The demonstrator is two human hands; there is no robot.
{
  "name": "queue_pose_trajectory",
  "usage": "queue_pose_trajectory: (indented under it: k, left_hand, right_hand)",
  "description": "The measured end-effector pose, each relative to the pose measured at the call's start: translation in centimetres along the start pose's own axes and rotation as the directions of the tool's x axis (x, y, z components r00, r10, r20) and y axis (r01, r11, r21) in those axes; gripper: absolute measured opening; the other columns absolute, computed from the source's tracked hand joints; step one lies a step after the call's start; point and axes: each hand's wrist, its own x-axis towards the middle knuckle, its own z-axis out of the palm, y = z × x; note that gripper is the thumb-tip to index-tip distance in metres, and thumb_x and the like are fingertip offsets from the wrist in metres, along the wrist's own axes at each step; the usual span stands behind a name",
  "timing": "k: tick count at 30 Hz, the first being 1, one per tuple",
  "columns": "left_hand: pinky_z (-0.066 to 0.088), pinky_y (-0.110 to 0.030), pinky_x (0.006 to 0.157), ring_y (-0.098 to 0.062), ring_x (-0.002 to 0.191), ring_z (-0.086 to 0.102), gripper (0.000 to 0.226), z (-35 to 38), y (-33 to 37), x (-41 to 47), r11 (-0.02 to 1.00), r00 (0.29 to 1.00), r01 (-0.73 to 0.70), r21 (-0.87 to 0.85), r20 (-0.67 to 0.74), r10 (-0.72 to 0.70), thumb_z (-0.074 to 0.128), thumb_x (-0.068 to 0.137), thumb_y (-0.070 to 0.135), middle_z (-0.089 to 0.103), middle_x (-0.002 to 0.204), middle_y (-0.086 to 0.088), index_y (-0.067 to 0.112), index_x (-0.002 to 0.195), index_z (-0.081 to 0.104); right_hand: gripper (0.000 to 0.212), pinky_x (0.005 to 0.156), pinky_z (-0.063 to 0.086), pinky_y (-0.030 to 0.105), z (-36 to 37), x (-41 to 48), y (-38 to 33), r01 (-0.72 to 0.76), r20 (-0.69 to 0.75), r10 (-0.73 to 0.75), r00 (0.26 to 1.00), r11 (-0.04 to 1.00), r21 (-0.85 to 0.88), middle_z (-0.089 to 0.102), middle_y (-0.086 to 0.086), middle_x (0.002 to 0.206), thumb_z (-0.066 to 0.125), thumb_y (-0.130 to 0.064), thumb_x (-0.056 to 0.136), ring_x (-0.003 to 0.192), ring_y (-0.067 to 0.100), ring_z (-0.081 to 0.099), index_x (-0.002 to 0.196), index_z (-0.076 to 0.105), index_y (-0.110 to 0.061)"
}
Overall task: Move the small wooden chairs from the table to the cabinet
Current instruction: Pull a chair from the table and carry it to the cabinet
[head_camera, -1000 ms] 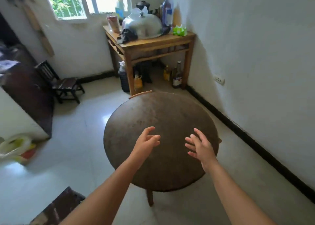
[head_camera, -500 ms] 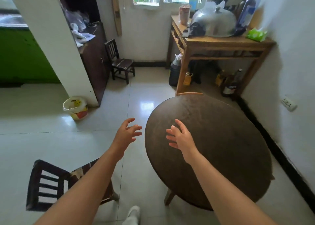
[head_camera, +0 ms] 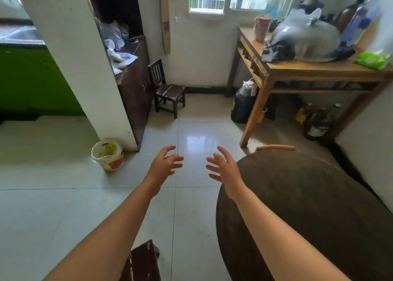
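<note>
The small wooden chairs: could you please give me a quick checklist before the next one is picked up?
1. Left hand free, fingers spread: ok.
2. Right hand free: ok.
3. Near chair within reach at the bottom edge, mostly out of view: cannot tell.
4. Floor path to the dark cabinet clear: ok.
5. Space beside the far chair already at the cabinet: ok.

I saw a dark brown small chair [head_camera: 167, 94] with pale scuffs on its seat, beside a dark brown cabinet [head_camera: 136, 83]. The round table [head_camera: 308, 206] was mottled dark brown, the bucket [head_camera: 107, 154] white with yellow and red print, the floor [head_camera: 53, 163] glossy pale grey.
</note>
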Motion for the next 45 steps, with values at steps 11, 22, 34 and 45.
queue_pose_trajectory:
  k: [11, 22, 34, 45]
  left_hand:
    - [0.047, -0.042, 0.094, -0.021, 0.103, 0.064, 0.029, -1.5, 4.1, 21.7, 0.999, 0.994, 0.004, 0.032, 0.109, -0.008, 0.043, 0.096, 0.031, 0.065, 0.117, -0.007, 0.027, 0.124, 0.051]
    - [0.047, -0.039, 0.092, -0.022, 0.107, 0.064, 0.031, -0.2, 11.5, 45.4, 0.997, 0.922, 0.016, 0.078, 0.385, -0.045, 0.047, 0.094, 0.035, 0.064, 0.121, -0.003, 0.035, 0.125, 0.051]
    - [0.046, -0.045, 0.099, -0.023, 0.108, 0.062, 0.034, 6.5, 17.9, 65.2, 0.967, 0.691, -0.086, 0.239, 0.713, -0.115, 0.052, 0.093, 0.034, 0.064, 0.120, -0.004, 0.035, 0.126, 0.049]
    - [0.047, -0.035, 0.086, -0.017, 0.102, 0.063, 0.033, 26.3, 20.2, 70.7, 0.893, 0.298, -0.287, 0.348, 0.918, -0.262, 0.055, 0.091, 0.031, 0.064, 0.116, 0.001, 0.037, 0.123, 0.051]
  right_hand:
    - [0.046, 0.087, 0.050, 0.037, 1.8, 20.1, -3.8, -0.051, -0.109, 0.056, 0.993, 0.998, 0.046, 0.056, 0.010, 0.133, 0.045, -0.040, 0.097, 0.108, 0.024, 0.059, 0.141, 0.036, -0.027]
    - [0.043, 0.091, 0.051, 0.045, -2.7, 38.9, -10.7, -0.086, -0.420, 0.160, 0.893, 0.978, 0.189, 0.060, 0.011, 0.124, 0.040, -0.032, 0.099, 0.105, 0.026, 0.061, 0.140, 0.038, -0.022]
    - [0.045, 0.082, 0.052, 0.037, -5.1, 50.1, -13.3, -0.014, -0.706, 0.223, 0.672, 0.957, 0.289, 0.061, 0.006, 0.119, 0.035, -0.038, 0.100, 0.102, 0.022, 0.062, 0.143, 0.036, -0.025]
    - [0.042, 0.075, 0.052, 0.035, -15.5, 50.9, -10.2, 0.244, -0.854, 0.445, 0.269, 0.827, 0.507, 0.063, 0.005, 0.115, 0.040, -0.039, 0.097, 0.100, 0.022, 0.064, 0.138, 0.041, -0.031]
